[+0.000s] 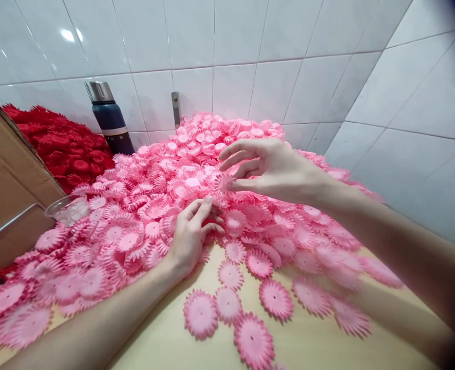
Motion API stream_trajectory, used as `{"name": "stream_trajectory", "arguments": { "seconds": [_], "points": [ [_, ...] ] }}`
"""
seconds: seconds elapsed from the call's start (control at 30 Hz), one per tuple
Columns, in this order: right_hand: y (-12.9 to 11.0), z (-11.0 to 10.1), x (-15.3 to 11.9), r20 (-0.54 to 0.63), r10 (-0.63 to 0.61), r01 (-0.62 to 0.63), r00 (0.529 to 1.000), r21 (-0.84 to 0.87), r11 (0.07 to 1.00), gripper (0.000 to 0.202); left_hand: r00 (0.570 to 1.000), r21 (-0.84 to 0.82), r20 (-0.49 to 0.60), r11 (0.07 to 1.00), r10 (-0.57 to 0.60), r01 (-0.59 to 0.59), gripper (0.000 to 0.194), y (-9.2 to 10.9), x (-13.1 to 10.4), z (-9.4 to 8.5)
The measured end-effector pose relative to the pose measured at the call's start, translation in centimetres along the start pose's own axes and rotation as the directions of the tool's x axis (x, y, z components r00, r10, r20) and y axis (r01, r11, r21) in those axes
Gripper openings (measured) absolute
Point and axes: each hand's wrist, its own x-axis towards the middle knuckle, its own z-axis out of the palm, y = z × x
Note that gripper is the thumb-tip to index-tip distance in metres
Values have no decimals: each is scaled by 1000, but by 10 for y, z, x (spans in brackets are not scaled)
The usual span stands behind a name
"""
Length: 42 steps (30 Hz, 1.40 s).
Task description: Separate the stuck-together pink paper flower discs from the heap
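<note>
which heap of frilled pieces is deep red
The left heap, beside the cardboard and the dark blue bottle; the pink heap spreads across the middle.

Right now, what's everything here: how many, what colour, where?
Tiled walls: two, white, behind and right
Table: one, pale yellow, underneath
Toothed discs: many, pink, heaped and scattered on table
Frilled pieces: many, red, heaped back left
Bottle: one, dark blue, back left
Bracket: one, grey, against back wall
Container: one, clear, left edge of pink heap
Cardboard: one, brown, far left
Bar: one, silver, far left
Forearms: two, bare, lower left and right
Left hand: one, bare, heap's front
Right hand: one, bare, over heap
</note>
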Motion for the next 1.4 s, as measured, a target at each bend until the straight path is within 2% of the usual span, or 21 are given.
{"name": "stream_trajectory", "arguments": {
  "seconds": [0.13,0.3,0.43,0.5,0.67,0.73,0.97,1.17,1.23,1.3,1.37,1.4],
  "points": [
    [0,1,1,50,43,-38,998,-93,995,33,1000,39,-9,999,11,-11,30,0,0,0],
    [-1,1,1,69,105,-98,992,-97,990,20,999,82,-32,996,-33,36,27,-2,0,-1],
    [5,-1,2,-46,69,-72,997,-82,994,29,999,93,-39,995,-18,22,22,-3,0,-2],
    [8,-2,3,-64,67,-70,996,-39,997,33,999,104,-36,995,7,-3,22,-3,1,-2],
    [11,4,3,147,85,-96,985,69,993,38,997,165,20,983,73,-75,23,-2,-1,-2],
    [10,9,1,193,86,-101,977,73,992,38,995,193,29,977,92,-96,22,-1,-2,-1],
    [10,13,-1,305,77,-100,949,61,993,29,990,219,13,966,140,-140,19,-2,-1,-3],
    [17,8,3,331,17,-83,943,186,979,24,987,229,35,960,158,-162,17,-3,-3,0],
    [17,4,4,308,11,-81,951,216,973,25,991,169,44,976,130,-135,16,-3,-4,1],
    [17,-4,5,198,36,-75,979,192,978,26,994,84,-4,991,107,-106,17,-4,-2,0],
    [18,-16,5,-48,78,-72,996,108,992,26,990,20,-94,995,102,-101,21,-4,1,-2],
    [19,-23,5,-210,89,-82,974,43,996,26,985,9,-133,994,105,-105,23,-4,2,-2]
  ]
}}
